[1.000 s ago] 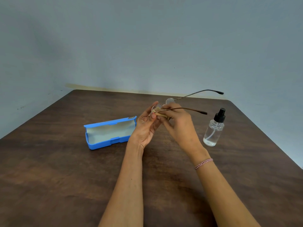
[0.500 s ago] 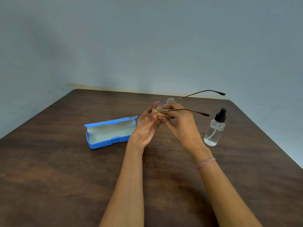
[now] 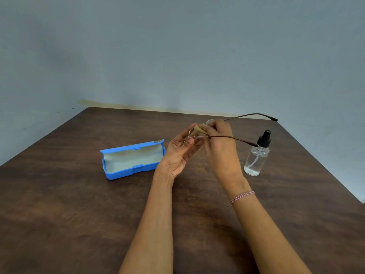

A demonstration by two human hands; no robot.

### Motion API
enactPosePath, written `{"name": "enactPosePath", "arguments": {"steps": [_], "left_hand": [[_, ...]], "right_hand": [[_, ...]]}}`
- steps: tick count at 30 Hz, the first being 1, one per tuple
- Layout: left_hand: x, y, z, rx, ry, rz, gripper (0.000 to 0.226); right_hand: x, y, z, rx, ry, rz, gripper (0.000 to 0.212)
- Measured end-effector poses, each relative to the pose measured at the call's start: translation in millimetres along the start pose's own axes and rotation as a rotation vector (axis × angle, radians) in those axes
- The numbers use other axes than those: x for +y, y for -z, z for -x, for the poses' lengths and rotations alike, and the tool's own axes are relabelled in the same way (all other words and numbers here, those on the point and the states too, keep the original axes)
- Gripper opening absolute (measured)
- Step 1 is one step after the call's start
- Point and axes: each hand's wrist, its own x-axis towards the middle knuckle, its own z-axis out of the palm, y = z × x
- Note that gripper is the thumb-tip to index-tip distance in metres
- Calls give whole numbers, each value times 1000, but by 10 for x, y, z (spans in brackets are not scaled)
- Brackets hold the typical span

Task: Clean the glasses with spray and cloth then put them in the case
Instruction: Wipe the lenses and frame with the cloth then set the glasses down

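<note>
Your left grip (image 3: 178,153) pinches glasses (image 3: 209,122) above tabletop (image 3: 79,204). Right grip (image 3: 221,149) pinches tan cloth (image 3: 200,130), now slid higher on lens. Wiping continues; open blue case (image 3: 132,160) waits left.

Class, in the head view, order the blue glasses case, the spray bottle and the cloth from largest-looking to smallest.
1. blue glasses case
2. spray bottle
3. cloth, bunched and only partly visible, so its full size is unsure.
</note>
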Motion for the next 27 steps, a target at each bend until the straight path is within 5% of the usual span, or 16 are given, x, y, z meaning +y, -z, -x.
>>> {"name": "enactPosePath", "arguments": {"steps": [8,14,21,27], "left_hand": [[-12,0,-19,-3,5,-4,59],[-15,-22,2,48,-11,-14,36],[-2,27,-22,43,-39,14,61],[-6,3,-14,53,-26,-9,61]], "right_hand": [[-3,-3,-14,39,-28,49,12],[5,-9,-12,13,-30,34,16],[-66,42,-11,44,106,64,16],[-29,2,-2,-15,-3,47,26]]}}
